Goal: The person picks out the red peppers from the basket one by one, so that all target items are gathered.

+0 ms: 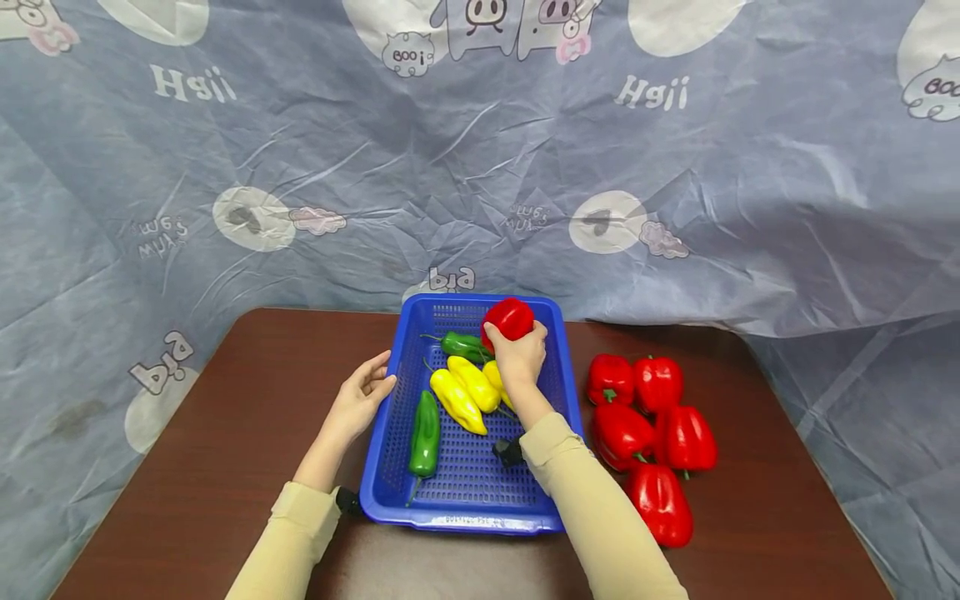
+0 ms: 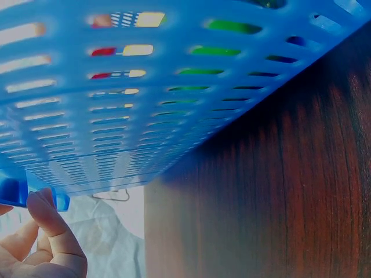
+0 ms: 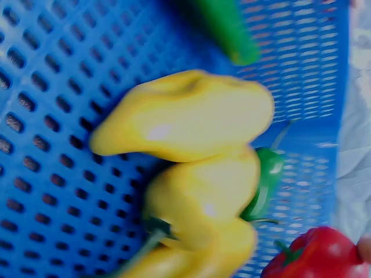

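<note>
A red bell pepper (image 1: pixel 510 321) is in my right hand (image 1: pixel 519 354), held over the far right part of a blue plastic basket (image 1: pixel 468 527). Its green stem shows in the right wrist view. My left hand (image 1: pixel 362 396) pinches the basket's left rim between thumb and fingers. Inside lie three yellow peppers (image 3: pixel 191 119), side by side in the middle, the rightmost partly hidden by my right hand. One green pepper (image 1: pixel 425 435) lies along the left side. Another green pepper (image 1: pixel 463 346) lies crosswise near the far end, beside the held one.
Several red bell peppers (image 1: pixel 658 383) sit in a cluster on the brown wooden table (image 1: pixel 225 450), just right of the basket. A grey patterned cloth (image 1: pixel 450 167) hangs behind the table and down its sides.
</note>
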Tool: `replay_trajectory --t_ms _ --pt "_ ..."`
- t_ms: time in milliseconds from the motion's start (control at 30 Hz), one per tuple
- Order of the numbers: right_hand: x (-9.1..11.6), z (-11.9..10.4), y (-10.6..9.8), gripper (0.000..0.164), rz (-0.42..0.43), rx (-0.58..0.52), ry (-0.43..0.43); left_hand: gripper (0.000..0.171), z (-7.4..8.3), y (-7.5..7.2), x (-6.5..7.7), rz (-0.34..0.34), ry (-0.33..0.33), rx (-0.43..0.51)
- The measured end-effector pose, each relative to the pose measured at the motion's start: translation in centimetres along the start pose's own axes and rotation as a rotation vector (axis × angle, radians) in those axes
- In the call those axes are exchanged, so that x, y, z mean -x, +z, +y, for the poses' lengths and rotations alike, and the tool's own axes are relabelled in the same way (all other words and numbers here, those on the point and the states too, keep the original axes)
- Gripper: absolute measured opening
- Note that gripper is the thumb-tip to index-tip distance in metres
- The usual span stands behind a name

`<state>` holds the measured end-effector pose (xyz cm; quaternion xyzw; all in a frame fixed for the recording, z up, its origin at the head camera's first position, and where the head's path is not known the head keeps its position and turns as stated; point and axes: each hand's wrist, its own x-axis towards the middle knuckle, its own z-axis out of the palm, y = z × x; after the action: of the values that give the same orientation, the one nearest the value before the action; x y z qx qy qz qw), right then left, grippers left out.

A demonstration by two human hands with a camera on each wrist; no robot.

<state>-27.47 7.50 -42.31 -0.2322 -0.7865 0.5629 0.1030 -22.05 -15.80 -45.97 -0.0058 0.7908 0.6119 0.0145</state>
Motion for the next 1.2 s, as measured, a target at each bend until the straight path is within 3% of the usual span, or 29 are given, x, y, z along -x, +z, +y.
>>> replay_trajectory --t_ms 167,367,667,900,1200 --pt "1.4 -1.8 -2.1 0.085 -0.142 -0.062 0.004 0.052 0.2 0.2 0.1 0.000 -0.006 0.004" --pt "3.0 -2.8 -4.6 0.081 -0.300 -0.253 0.050 0.052 0.1 0.2 0.3 -0.005 -0.016 0.034" --pt "3.9 -2.7 -8.6 0.078 -0.362 -0.320 0.053 0.052 0.2 0.1 0.4 -0.016 -0.014 0.021" --pt "4.4 -2.1 -12.6 0.069 -0.431 -0.390 0.018 0.051 0.2 0.1 0.7 -0.015 -0.008 -0.001" --pt "4.6 -1.6 -18.4 0.069 -0.444 -0.424 0.021 0.051 0.3 0.2 0.5 -0.010 0.025 0.006"
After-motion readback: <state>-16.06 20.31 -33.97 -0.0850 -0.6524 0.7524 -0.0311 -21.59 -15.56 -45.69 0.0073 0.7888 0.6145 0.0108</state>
